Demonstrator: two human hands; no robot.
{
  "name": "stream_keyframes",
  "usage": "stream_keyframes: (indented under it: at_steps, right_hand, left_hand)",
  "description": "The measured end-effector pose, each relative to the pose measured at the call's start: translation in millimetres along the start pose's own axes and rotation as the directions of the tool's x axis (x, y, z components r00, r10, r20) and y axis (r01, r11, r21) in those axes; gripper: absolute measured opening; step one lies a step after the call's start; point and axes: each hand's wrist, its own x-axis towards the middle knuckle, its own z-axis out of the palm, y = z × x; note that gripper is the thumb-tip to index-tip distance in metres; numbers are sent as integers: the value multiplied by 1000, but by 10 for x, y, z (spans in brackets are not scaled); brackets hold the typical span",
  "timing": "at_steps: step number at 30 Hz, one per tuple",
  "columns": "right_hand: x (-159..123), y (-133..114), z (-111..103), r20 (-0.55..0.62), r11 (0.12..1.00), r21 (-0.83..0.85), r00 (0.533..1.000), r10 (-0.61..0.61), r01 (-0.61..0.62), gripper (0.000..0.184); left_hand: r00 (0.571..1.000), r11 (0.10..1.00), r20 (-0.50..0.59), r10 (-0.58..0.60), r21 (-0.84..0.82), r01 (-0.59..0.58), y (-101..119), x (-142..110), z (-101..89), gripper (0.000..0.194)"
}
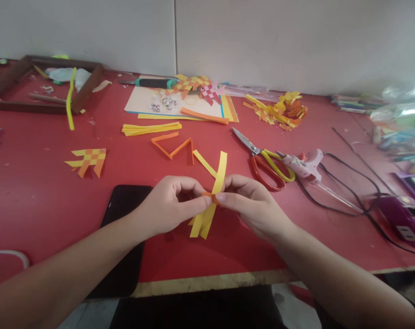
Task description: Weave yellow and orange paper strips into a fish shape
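Head view: seen above the red table [173, 260], near its front edge, yellow strips [220, 171] crossed by an orange strip [213, 197]. Clamped on the orange strip at the crossing, thumb and fingers of the left hand [169, 203] and of the right hand [253, 205]. Partly hidden by the left forearm, a black phone [127, 205]. Beyond, a folded orange strip [171, 156]; to the right, scissors [253, 148] beside a pink glue gun [305, 165]; to the left, a woven paper fish [91, 157].

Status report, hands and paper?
Left hand and right hand pinching woven yellow-orange strips. Scissors and glue gun off to the right.
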Motion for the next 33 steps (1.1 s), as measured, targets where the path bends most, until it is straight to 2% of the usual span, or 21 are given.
stream_keyframes:
  at_steps: [7, 13, 22, 27, 33]
  right_hand:
    - [7, 4, -11, 15, 1000, 4, 1000, 0, 0, 19]
    - [-1, -2, -27, -27, 998, -61, 1000, 14, -16, 24]
    - [-12, -4, -16, -25, 990, -135, 998, -52, 48, 21]
    - [-26, -11, -18, -49, 974, -225, 998, -41, 29, 24]
    - [-11, -5, -13, -50, 970, -225, 993, -108, 94, 18]
  left_hand:
    - [999, 998, -18, 28, 51, -27, 13, -2, 5, 17]
    - [998, 997, -29, 54, 62, -52, 15, 0, 7, 20]
    - [992, 996, -101, 74, 58, -68, 22, 6, -4, 23]
    - [995, 997, -84, 58, 48, -54, 15, -1, -6, 25]
    - [993, 994, -81, 80, 79, -74, -2, 3, -1, 22]
